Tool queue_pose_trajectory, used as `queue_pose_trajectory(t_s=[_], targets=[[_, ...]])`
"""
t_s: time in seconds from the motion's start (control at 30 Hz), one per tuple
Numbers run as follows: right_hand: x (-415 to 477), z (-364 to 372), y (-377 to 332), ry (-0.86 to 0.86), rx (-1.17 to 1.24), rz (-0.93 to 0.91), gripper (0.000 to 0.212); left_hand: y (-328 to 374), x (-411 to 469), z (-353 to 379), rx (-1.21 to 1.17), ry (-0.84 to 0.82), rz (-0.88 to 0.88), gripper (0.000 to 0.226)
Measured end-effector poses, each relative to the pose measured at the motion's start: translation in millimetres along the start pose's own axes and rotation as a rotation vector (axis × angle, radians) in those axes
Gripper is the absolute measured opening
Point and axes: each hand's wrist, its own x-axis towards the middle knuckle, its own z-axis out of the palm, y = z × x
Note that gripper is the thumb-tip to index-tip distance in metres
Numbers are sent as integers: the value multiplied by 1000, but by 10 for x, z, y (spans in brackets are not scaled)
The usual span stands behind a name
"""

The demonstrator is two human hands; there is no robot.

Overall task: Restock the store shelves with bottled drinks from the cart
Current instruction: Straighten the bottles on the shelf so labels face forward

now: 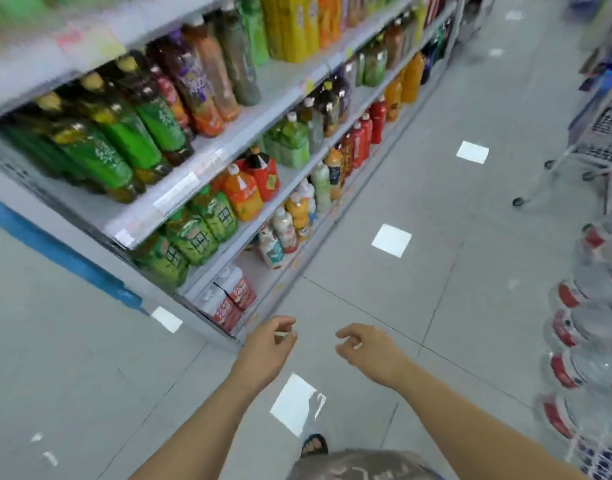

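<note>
Head view: the bottled drinks stand in rows on the shelves (180, 199), which run along the left side of the aisle and away towards the top of the frame. Green-labelled bottles (124, 143) fill the near end of an upper tier, with purple and orange-brown ones just beside them further along. Yellow bottles (294, 26) stand on the tier above. Lower down are squat green bottles (193, 237), an orange bottle (242, 195), pale milky bottles (280, 233) and, further along, red bottles (361, 140). On the bottom tier at the near end sit white and red packs (228, 296). Much of the near shelving is blurred, so the labels cannot be read.

The cart (606, 133) stands well apart from the shelves, across the aisle at the upper right, with only its wire basket and wheeled legs in view. Below it, along the right edge, are wrapped packs of clear water bottles (588, 341) with red labels, stacked on the floor.

The left hand (270, 344) and the right hand (367, 351) hang out over the grey tiled floor (436, 168), near each other but not touching. The fingers of both are loosely curled and hold no bottle. The left hand is near the bottom corner of the shelves. A sandalled foot (313, 445) shows at the bottom edge.
</note>
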Motion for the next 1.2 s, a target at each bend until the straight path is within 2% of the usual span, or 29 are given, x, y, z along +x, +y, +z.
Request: queue_pose_trajectory(t_s=[0.2,0.4,0.57,0.7,0.83,0.93,1.07,1.2], targets=[[785,-432,-416,-77,-10,-77,27,77,503,-295,-120,180,-78,24],[1682,-1105,-758,-206,-161,-133,29,750,1266,-276,-194,314,-122,27],[2288,-1492,-1423,-278,-289,-258,29,1139,1605,-587,-325,486,-112,27],[2548,-1369,-2074,-340,-375,-450,24,1126,1581,-1028,-328,684,-144,27],[2648,-1019,-2657,-415,-343,-610,23,927,1503,-1482,-358,866,-199,27],[2675,-767,-3049,-462,-301,-667,28,771,1490,-1826,-365,979,-240,29],[2714,-491,-3456,-440,-248,-732,28,601,1548,-2254,-357,1084,-249,32],[2716,-234,-3735,-428,-182,-728,48,427,1666,-2525,-329,1149,-238,46]])
